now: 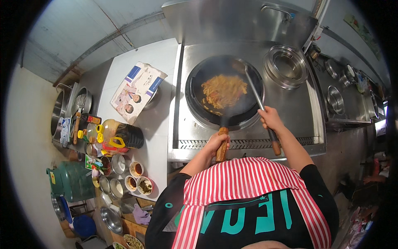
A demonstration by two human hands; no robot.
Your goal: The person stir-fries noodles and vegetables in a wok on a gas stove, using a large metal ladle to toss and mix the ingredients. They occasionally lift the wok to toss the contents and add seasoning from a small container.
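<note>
A black wok [199, 81] rests over the round burner of the steel stove, with steam rising from it. Yellowish shredded food [224, 91] with bits of red lies in the middle of the pan. My left hand [217, 143] grips the wok's wooden handle [221, 153], which points towards my body. In my right hand [270, 118] is a long metal cooking ladle or spatula [255, 92] with a wooden grip end. Its head, blurred by steam, touches or hovers over the far right inner wall of the wok, apart from the food.
Nested steel bowls [286, 67] stand on the stove's right. To the left, a printed carton [138, 91] covers part of a steel bowl. Oil bottles [124, 133], seasoning bowls [145, 185] and steel containers crowd the left counter. A faucet [276, 9] juts from the backsplash.
</note>
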